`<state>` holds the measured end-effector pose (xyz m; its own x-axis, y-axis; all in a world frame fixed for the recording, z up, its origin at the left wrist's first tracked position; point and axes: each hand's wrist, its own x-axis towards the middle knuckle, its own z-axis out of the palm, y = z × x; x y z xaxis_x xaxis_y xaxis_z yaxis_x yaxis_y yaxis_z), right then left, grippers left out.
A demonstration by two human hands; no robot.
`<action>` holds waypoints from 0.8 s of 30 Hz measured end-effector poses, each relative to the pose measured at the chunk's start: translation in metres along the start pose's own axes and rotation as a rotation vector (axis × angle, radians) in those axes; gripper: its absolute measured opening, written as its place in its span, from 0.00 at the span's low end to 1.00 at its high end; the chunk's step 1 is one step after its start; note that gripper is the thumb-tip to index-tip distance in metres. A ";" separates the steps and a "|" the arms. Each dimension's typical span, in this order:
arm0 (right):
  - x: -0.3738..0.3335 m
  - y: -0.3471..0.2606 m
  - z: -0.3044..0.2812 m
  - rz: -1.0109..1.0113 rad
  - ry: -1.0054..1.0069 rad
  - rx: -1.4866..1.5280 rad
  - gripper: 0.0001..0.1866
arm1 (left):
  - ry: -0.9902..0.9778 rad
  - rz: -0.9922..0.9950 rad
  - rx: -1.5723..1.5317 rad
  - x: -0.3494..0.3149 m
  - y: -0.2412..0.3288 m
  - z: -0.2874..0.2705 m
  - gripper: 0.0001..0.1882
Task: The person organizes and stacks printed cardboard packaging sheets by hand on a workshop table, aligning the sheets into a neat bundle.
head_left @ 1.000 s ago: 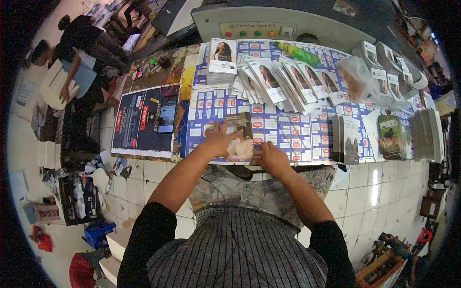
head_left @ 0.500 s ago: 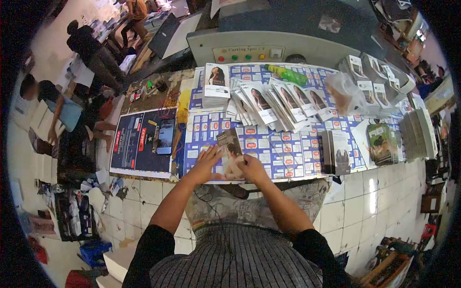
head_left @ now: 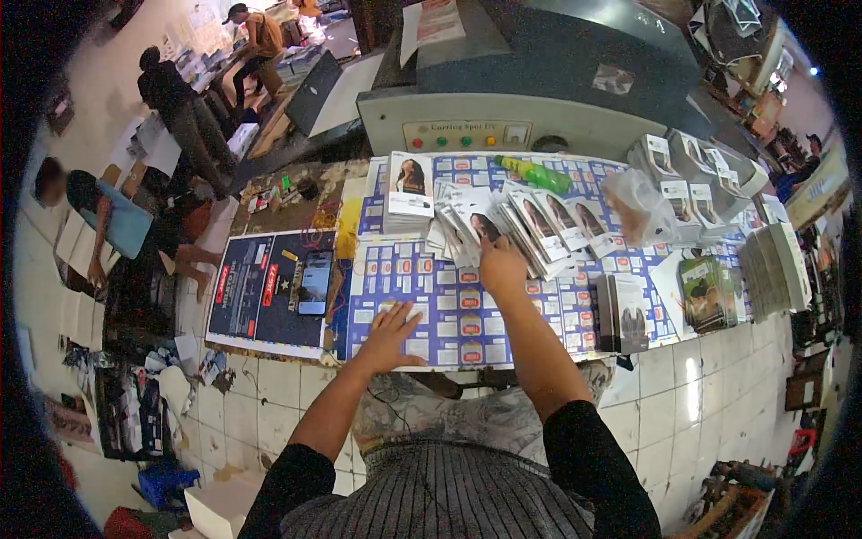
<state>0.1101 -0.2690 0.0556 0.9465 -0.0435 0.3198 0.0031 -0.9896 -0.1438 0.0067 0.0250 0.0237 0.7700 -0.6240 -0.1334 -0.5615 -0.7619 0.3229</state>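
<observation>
Right hand [head_left: 502, 267] forward, on printed cards [head_left: 541, 225]

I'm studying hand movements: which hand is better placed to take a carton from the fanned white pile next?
Probably the right hand: it lies over the near edge of the fanned white cartons, while the left hand rests on the blue-and-white printed sheet, nearer the person.

The bench [head_left: 431, 357] carries one phone [head_left: 314, 283] toward its left edge, one green bottle [head_left: 541, 176] and one squared stack of white cards [head_left: 410, 194] at the far edge, one clear plastic bag [head_left: 639, 208] toward the far right corner. Four round buttons [head_left: 466, 141] show on one machine [head_left: 561, 119]. Two hands: one left hand [head_left: 390, 338], one right hand [head_left: 503, 268].
</observation>
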 end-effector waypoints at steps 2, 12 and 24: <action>-0.009 -0.013 -0.030 -0.048 -0.008 0.086 0.24 | 0.002 -0.004 -0.018 -0.011 -0.005 -0.002 0.57; -0.152 0.177 -0.074 0.563 0.101 -0.219 0.37 | 0.006 -0.055 -0.019 -0.011 -0.008 -0.005 0.56; -0.193 -0.032 -0.066 -0.225 -0.070 0.811 0.27 | 0.018 -0.073 -1.275 0.008 0.108 0.026 0.29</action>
<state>-0.0938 -0.2383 0.0601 0.9132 0.1784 0.3664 0.3997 -0.5678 -0.7196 -0.0552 -0.0666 0.0335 0.7960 -0.5779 -0.1799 0.1620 -0.0828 0.9833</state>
